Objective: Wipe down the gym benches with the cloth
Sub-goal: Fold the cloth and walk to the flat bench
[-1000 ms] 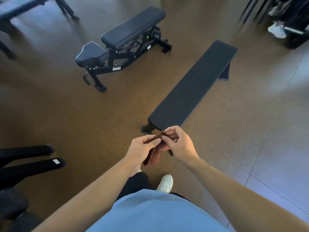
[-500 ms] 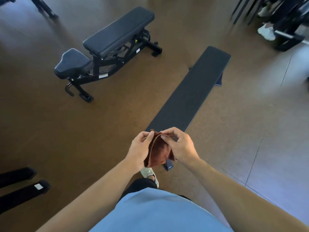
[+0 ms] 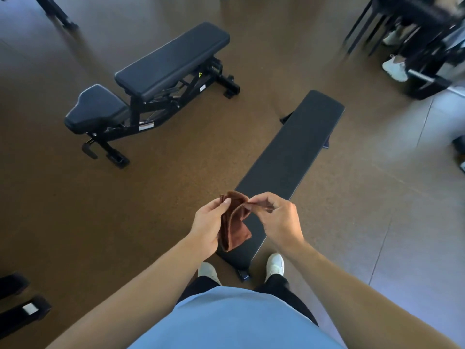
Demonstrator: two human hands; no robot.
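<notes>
left hand [image 3: 210, 224] and right hand [image 3: 278, 217] each pinch the brown cloth [image 3: 235, 222] | held over flat bench [image 3: 289, 157] near end | adjustable bench [image 3: 156, 79] well apart, left | shoes [image 3: 275, 264] straddle bench foot

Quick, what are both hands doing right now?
Left hand: holding the brown cloth.
Right hand: pinching the cloth's top edge.

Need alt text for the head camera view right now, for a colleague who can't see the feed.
A person's left hand and right hand pinch a crumpled reddish-brown cloth above the near end of a long flat black bench, feet either side of it. A black padded adjustable bench stands on the brown floor to the left.
</notes>
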